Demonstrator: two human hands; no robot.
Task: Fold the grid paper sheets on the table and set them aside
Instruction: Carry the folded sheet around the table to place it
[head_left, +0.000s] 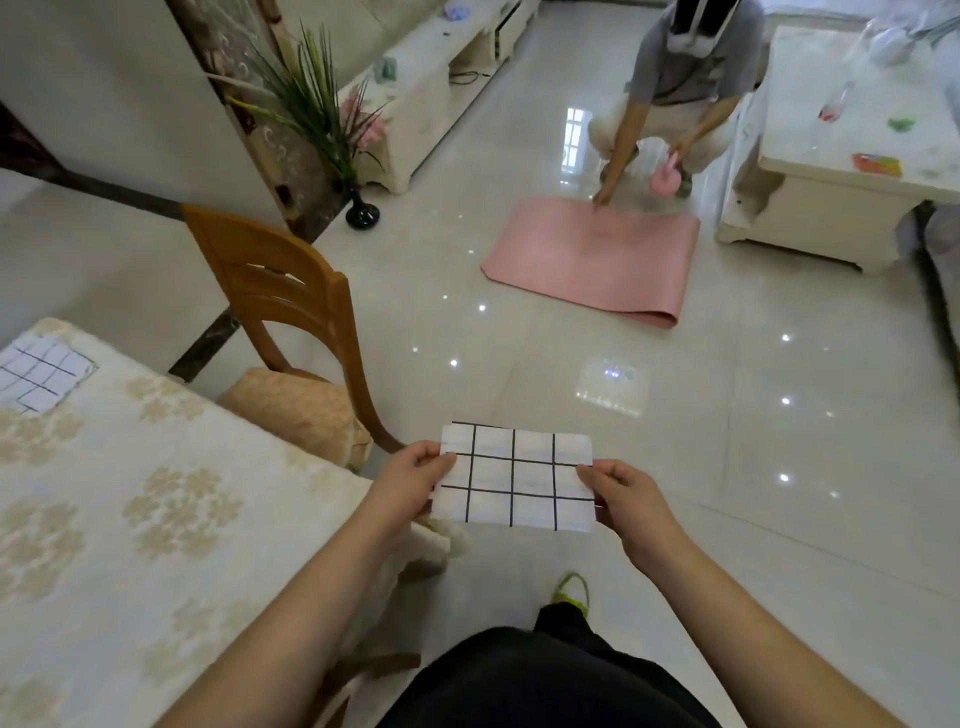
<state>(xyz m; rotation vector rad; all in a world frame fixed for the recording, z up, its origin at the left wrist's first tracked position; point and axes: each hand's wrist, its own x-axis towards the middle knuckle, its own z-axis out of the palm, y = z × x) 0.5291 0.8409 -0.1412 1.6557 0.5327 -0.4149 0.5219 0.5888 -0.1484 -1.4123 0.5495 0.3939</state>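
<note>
Both hands, left hand (415, 480) and right hand (626, 501), pinch the grid paper sheet (514, 480) by its side edges.

We hold one grid paper sheet (514, 480) out in the air past the bench edge, above the tiled floor. It is white, ruled with black lines into four columns and three rows of boxes, spread flat and level with its long side running left to right. Our left hand (410, 480) pinches its left edge and our right hand (631, 501) pinches its right edge. A second grid sheet (39, 371) lies flat on the bench's (156, 467) far left corner, turned at a slant, well apart from the first.
</note>
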